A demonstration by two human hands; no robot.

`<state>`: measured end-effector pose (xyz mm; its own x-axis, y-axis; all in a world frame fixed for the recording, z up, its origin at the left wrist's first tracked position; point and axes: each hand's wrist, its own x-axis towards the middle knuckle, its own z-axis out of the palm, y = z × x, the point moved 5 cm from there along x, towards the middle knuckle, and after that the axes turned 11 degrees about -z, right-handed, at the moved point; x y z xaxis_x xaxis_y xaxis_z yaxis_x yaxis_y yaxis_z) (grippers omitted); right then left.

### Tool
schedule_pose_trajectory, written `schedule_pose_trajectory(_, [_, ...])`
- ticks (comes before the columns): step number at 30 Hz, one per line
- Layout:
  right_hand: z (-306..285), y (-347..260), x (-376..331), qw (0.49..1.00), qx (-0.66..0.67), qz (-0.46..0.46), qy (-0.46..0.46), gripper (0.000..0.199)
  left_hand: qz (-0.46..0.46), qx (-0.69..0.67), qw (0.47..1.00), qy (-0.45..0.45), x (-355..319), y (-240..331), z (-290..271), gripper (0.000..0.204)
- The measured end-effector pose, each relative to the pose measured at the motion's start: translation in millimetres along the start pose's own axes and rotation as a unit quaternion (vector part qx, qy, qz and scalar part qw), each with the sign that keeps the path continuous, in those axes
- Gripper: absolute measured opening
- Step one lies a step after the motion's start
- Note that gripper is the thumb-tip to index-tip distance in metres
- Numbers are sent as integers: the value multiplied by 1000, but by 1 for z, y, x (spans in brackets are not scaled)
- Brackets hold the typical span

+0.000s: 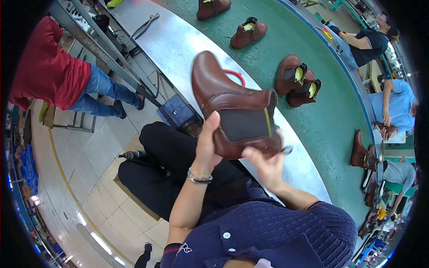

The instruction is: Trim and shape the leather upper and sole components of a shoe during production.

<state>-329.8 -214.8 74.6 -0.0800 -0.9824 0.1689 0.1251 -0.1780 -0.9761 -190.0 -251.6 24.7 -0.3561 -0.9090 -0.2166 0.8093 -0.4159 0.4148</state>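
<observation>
Over the silvery worktop (174,49), a brown boot (214,85) lies sideways; the left hand (208,147) grips it near the heel, while the right hand's (268,169) fingers pinch its top edge.

Looks like smooth, softly glossy brown leather on the held boot (215,82), with a matt, cloth-like black panel (243,124) in its side. Got shiny, lightly scuffed metal on the bench (178,40), duller metal on the pincer-like tool (146,26) by its left edge, plus a smooth green surface (330,125) with a slight sheen alongside. Seeing textured, matt navy knit on the shirt (272,225) too.
</observation>
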Motion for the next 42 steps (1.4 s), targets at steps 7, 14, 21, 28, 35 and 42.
schedule_pose_trajectory(7, [-7,-8,4,965,-75,-181,-174,22,-114,-198,973,-39,1,-40,-24,53])
schedule_pose_trajectory(14, [-27,12,28,996,5,-59,-61,29,-120,-183,976,-9,5,-53,-27,70])
schedule_pose_trajectory(21, [-23,21,38,997,18,-44,-66,28,-128,-197,972,1,1,-51,-30,70])
schedule_pose_trajectory(28, [-4,-2,89,979,-72,-140,-133,59,-167,-218,961,-24,-12,-53,-29,71])
schedule_pose_trajectory(35, [48,2,68,977,80,-46,-190,90,-154,-206,966,-6,-18,-56,-23,64])
schedule_pose_trajectory(42, [66,0,73,980,95,-90,-151,87,-86,-299,948,-70,-12,-45,-34,61])
